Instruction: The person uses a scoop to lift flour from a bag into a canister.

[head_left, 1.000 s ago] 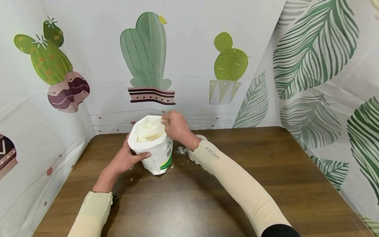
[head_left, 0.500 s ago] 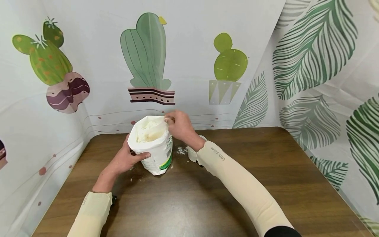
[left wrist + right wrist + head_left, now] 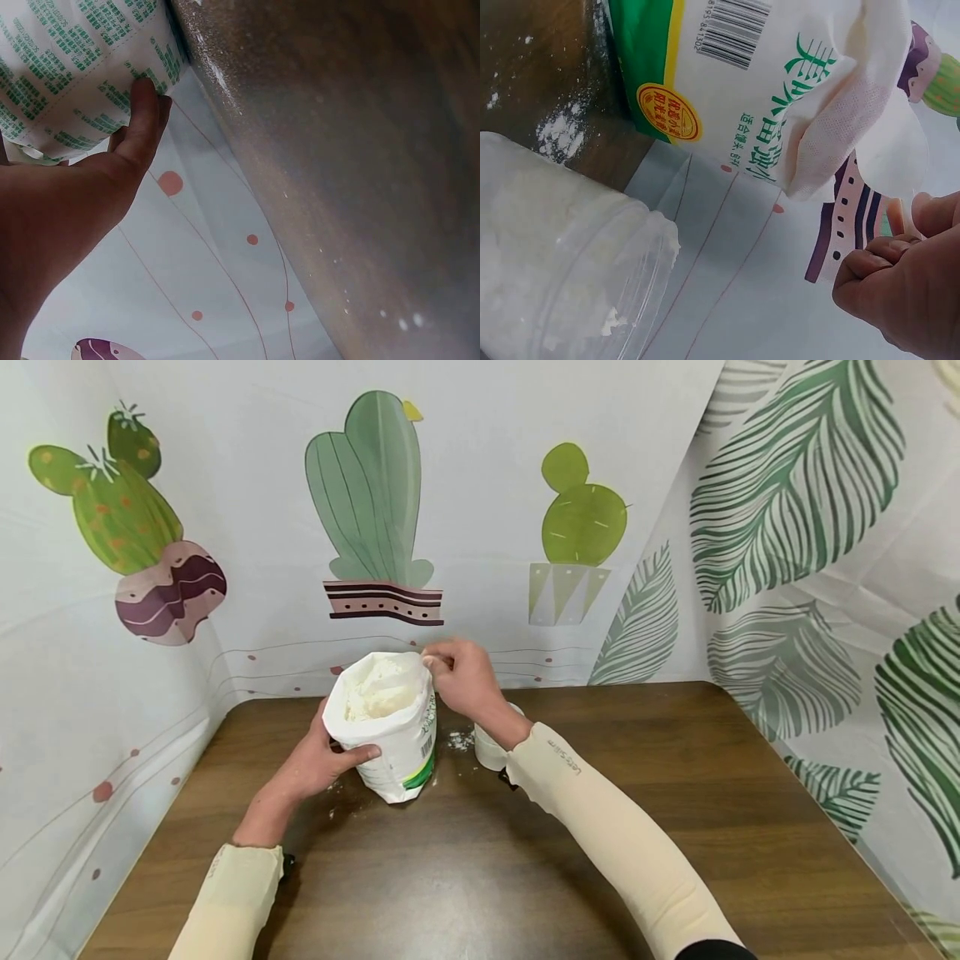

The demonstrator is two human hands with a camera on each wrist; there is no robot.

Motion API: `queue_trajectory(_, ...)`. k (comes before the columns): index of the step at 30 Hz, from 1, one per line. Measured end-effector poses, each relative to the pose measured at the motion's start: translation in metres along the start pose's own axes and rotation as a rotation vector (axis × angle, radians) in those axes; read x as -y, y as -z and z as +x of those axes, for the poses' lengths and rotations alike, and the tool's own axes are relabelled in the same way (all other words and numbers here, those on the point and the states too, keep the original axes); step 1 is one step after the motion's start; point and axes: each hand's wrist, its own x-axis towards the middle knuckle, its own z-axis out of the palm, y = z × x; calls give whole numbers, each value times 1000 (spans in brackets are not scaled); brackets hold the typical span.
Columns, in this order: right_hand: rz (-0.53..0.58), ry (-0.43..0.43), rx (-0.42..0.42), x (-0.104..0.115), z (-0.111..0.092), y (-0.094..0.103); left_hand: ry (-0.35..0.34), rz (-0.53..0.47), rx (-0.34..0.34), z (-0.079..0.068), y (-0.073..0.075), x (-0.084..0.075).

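Note:
An open white flour bag (image 3: 375, 760) stands tipped slightly toward me on the table, flour heaped inside its folded-down mouth. My left hand (image 3: 318, 767) grips its lower left side, thumb across the front; the left wrist view shows fingers (image 3: 142, 120) against the green-printed side. My right hand (image 3: 463, 677) is at the right rim of the bag's mouth. Its thumb and fingers pinch the thin handle of a translucent white spoon (image 3: 892, 154), whose bowl overlaps the bag's edge in the right wrist view. Beyond my right wrist is a clear plastic jar (image 3: 570, 255) with flour inside.
Spilled flour (image 3: 460, 742) lies on the brown wooden table (image 3: 420, 877) between bag and jar, with more specks left of the bag. A white cloth backdrop (image 3: 487, 527) printed with cacti and leaves hangs close behind the table's back edge.
My right hand has shifted slightly right, drawing the spoon from over the flour to the bag's right rim. More of the jar shows. The left hand and bag have stayed put.

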Motion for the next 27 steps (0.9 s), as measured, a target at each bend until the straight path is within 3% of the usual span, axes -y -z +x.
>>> queue_trajectory(12,37,2,-28,2,-11,10,-22,16,8,1,0,-1)
queue_trajectory(27,114,-49,-75,-3,-30,33,2,21,7,-2,-1,-3)
